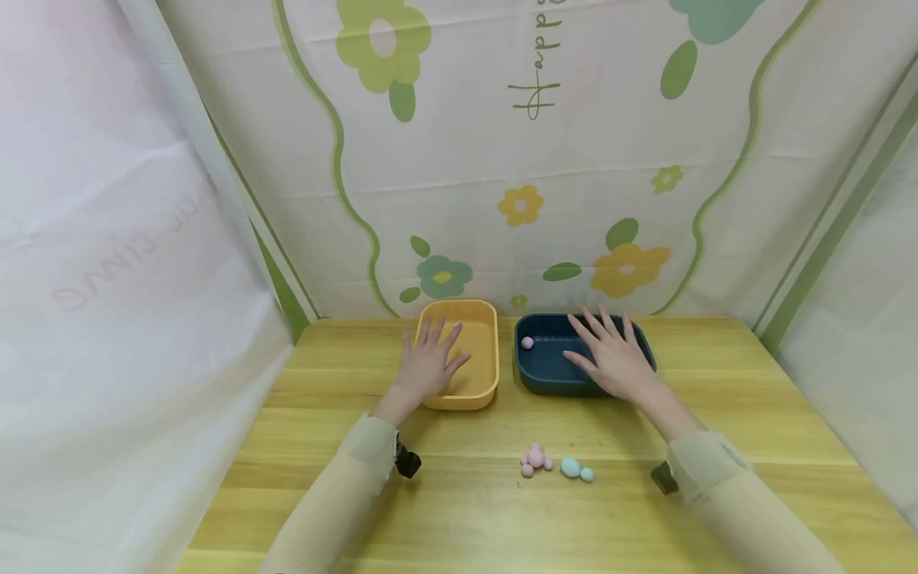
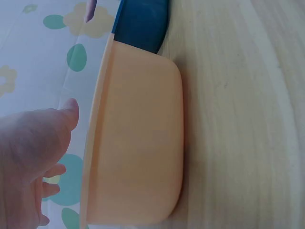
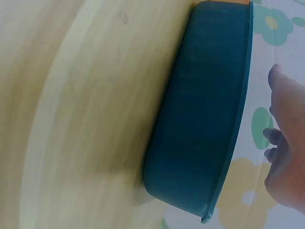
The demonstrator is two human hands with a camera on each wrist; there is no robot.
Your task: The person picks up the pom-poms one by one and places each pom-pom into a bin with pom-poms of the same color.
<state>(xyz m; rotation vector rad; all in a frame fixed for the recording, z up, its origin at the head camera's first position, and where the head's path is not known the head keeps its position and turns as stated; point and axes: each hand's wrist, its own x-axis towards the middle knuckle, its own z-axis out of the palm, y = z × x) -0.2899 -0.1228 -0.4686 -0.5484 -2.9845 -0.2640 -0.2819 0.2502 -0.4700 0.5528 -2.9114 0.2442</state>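
Yellow-orange, likely plastic, the rounded rectangular tray (image 1: 479, 363) sits beneath the left hand (image 1: 425, 365), its long axis running away from me. Under the right hand (image 1: 615, 359), the dark-blue rounded rectangular tray (image 1: 548, 368) lies lengthwise left to right, a small pink ball (image 1: 527, 343) in its left end. Both hands hover above the rims, fingers spread, pinching nothing. I judge this a pause over the trays. Reaching the pink cluster of balls (image 1: 535, 457) or the pale-blue joined pair (image 1: 570, 468), larger ball leftward, on the wood-grain table (image 1: 459, 514) would call for drawing back, lowering and pinching lightly.
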